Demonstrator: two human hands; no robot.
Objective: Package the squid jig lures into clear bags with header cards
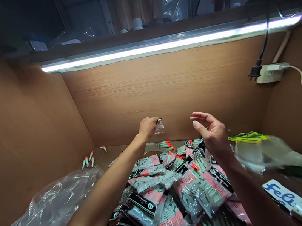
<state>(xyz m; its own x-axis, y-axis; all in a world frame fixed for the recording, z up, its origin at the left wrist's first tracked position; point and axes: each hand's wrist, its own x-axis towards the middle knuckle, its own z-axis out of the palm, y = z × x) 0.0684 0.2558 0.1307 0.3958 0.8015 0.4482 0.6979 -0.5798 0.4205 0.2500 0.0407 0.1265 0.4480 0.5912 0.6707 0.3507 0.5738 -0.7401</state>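
Observation:
Fingers closed, my left hand [148, 127] grips a small clear plastic bag [159, 127] with something small and dark at its top, held up before the back panel. To its right, my right hand [212, 128] is raised with its fingers apart and nothing in it. Beneath both hands lies a heap of clear packets [170, 217] with pink and black labels, holding pale green pieces. Loose pale green pieces with orange tips [164, 144] lie at the heap's far edge.
A large clear plastic sheet [54, 208] lies at left, below several loose orange-tipped pieces [87, 161]. At right are yellow-edged plastic bags [260, 151], a white box with blue lettering [299, 200] and a power outlet [270, 74] with hanging cords. A light tube [171, 44] spans above.

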